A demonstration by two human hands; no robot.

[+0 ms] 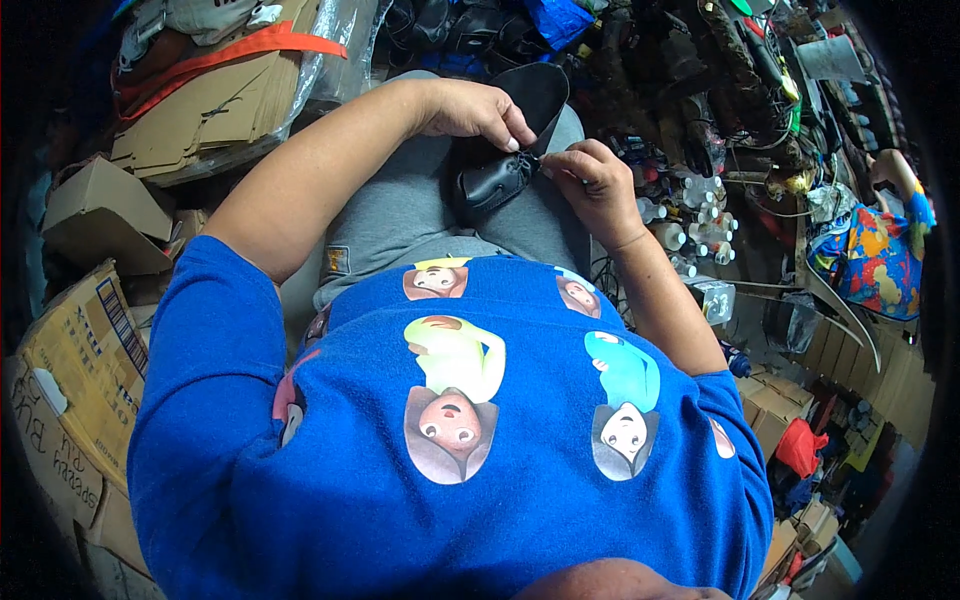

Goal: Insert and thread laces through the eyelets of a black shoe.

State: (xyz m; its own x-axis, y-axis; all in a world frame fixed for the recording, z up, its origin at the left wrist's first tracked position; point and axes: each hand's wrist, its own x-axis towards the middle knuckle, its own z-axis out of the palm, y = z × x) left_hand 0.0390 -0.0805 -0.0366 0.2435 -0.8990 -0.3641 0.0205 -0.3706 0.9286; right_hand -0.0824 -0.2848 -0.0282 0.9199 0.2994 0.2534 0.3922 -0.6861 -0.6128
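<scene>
A black leather shoe upper (487,187) rests across my lap, its rounded toe turned toward me and its wide back part flaring up and away. My left hand (478,112) grips it from the far left, with thumb and fingers closed on the edge near the opening. Close by, at the gathered, laced-looking part of the upper, my right hand (597,185) pinches something thin and small. Whether that is a lace end, a thread or a needle is too small to tell. Both hands are only a short way apart, over my grey trousers (375,215).
Flattened cardboard (215,115) with an orange strap (240,50) lies at the far left, above an open carton (105,215). Several clear plastic bottles (708,225) stand right of my knee. Dark bags and clutter fill the far side. At the right edge shows another person's arm (895,175).
</scene>
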